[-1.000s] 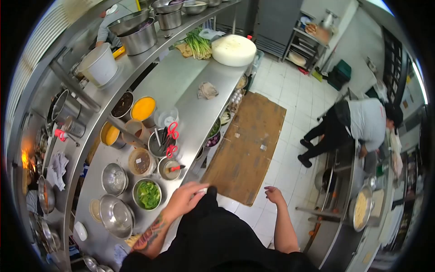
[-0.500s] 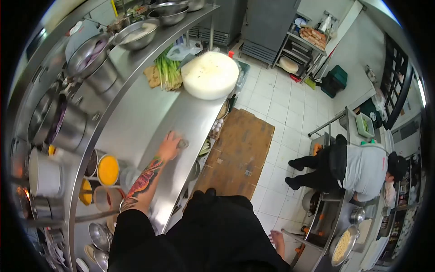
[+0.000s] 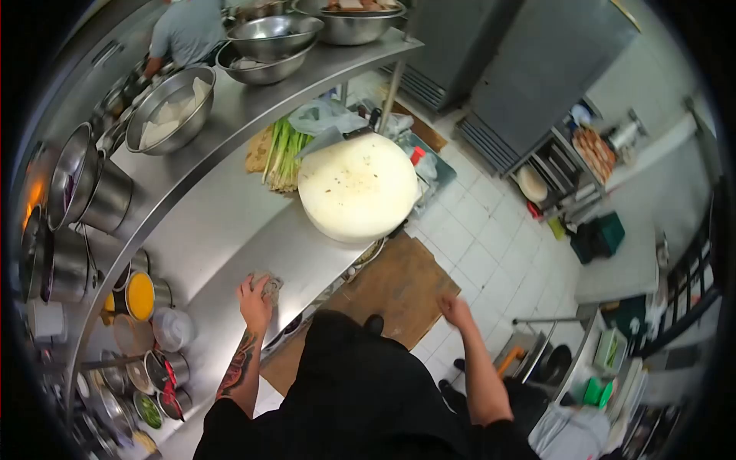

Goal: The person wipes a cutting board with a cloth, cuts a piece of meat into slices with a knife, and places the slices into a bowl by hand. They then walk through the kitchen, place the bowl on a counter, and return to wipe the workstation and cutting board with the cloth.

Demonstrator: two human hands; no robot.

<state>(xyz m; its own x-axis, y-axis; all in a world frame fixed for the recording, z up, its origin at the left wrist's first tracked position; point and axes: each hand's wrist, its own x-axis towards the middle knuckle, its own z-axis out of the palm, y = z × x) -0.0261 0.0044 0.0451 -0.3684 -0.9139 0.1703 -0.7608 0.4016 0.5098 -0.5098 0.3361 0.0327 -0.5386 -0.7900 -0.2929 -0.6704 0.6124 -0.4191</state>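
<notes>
My left hand [image 3: 254,300] is closed on a crumpled greyish cloth [image 3: 271,287], pressed to the bare steel counter [image 3: 222,307]. My right hand [image 3: 455,310] hangs above the floor beside the counter, its fingers curled with nothing visible in them. Farther along the counter stands a thick round white chopping block [image 3: 359,188]. A cleaver [image 3: 337,141] with a black handle lies at the block's far edge. Behind the block are green onions [image 3: 287,153] and a clear plastic bag [image 3: 326,116].
Overhead, a steel shelf [image 3: 253,115] carries metal bowls and pots. Containers, one with orange contents [image 3: 140,296], line the counter's left side. A brown board [image 3: 406,284] covers part of the tiled floor. A co-worker [image 3: 567,433] is at the lower right; another person [image 3: 186,34] stands beyond the shelf.
My left hand and the cloth have shifted nearer along the counter. My right hand has risen from low at the right into fuller view. The camera view has turned.
</notes>
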